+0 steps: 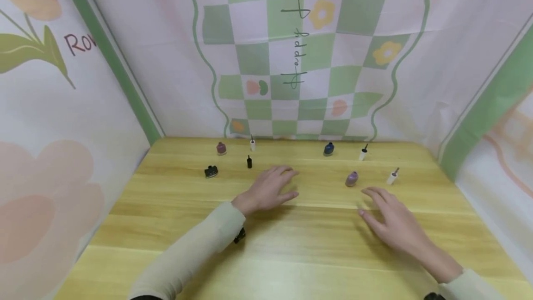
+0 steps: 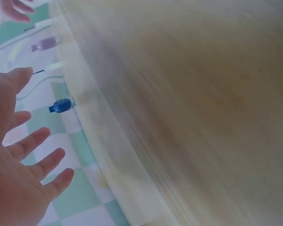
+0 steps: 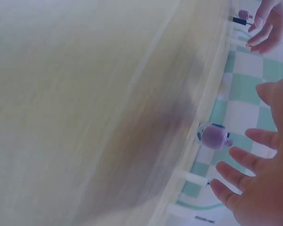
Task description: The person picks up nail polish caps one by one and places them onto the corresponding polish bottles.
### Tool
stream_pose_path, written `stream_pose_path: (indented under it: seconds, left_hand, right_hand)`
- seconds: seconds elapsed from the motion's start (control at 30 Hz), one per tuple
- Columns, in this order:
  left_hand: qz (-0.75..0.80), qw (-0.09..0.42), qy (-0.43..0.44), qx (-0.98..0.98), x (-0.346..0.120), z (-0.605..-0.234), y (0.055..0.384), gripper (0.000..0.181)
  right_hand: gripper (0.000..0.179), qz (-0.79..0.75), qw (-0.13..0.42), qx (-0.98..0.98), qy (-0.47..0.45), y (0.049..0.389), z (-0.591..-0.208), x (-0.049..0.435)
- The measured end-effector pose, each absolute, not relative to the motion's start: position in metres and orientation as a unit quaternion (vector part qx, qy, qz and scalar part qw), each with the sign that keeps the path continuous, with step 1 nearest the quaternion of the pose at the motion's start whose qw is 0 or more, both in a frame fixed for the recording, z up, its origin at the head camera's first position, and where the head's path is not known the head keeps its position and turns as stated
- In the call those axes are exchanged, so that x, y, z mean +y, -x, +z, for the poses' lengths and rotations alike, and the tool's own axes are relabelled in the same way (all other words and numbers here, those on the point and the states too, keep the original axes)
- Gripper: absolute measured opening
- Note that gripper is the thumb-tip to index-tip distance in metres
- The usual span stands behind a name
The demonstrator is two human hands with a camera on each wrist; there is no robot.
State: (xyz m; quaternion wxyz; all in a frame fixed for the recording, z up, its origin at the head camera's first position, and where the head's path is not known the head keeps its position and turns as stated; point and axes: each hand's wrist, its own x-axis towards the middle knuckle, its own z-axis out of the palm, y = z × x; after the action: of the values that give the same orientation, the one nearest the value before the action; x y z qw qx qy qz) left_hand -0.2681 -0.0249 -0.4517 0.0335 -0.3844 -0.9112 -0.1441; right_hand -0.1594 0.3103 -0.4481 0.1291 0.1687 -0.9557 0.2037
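Observation:
Held over the middle of the table, my left hand [image 1: 266, 191] has its fingers spread and nothing in them. A black brush cap [image 1: 249, 162] stands just beyond it, left of the fingertips. My right hand [image 1: 393, 221] hovers at the right, fingers apart and holding nothing. Closest to its fingertips is an uncapped light purple nail polish bottle [image 1: 351, 179]. A white brush cap [image 1: 392, 178] stands brush-up to that bottle's right. Farther back are a blue nail polish bottle [image 1: 328, 149] and another white brush cap [image 1: 363, 153].
At the back left stand a mauve nail polish bottle [image 1: 221, 148], a white brush cap [image 1: 252, 144] and a black nail polish bottle [image 1: 211, 171]. Printed cloth [image 1: 283, 105] hangs behind the wooden table [image 1: 291, 258] and along both sides.

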Motion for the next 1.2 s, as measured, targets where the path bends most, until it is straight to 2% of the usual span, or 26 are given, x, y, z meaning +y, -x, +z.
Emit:
stream_pose_path:
  seconds: [0.23, 0.57, 0.9, 1.2]
  left_hand:
    - [-0.199, 0.017, 0.366, -0.909, -0.017, -0.449, 0.270, 0.063]
    - [-0.273, -0.026, 0.323, -0.906, -0.004, -0.449, 0.274, 0.067]
    - [-0.350, -0.041, 0.291, -0.889, 0.013, -0.449, 0.277, 0.067]
    - [-0.415, -0.058, 0.251, -0.873, 0.031, -0.451, 0.279, 0.070]
  right_hand:
    - [0.058, 0.254, 0.102, -0.956, -0.108, 0.164, -0.448, 0.326]
    - [0.052, 0.333, 0.109, -0.936, -0.043, 0.169, -0.452, 0.344]
    - [0.065, 0.333, 0.097, -0.938, 0.032, 0.176, -0.454, 0.364]
    - [0.079, 0.340, 0.075, -0.936, 0.055, 0.187, -0.451, 0.375]
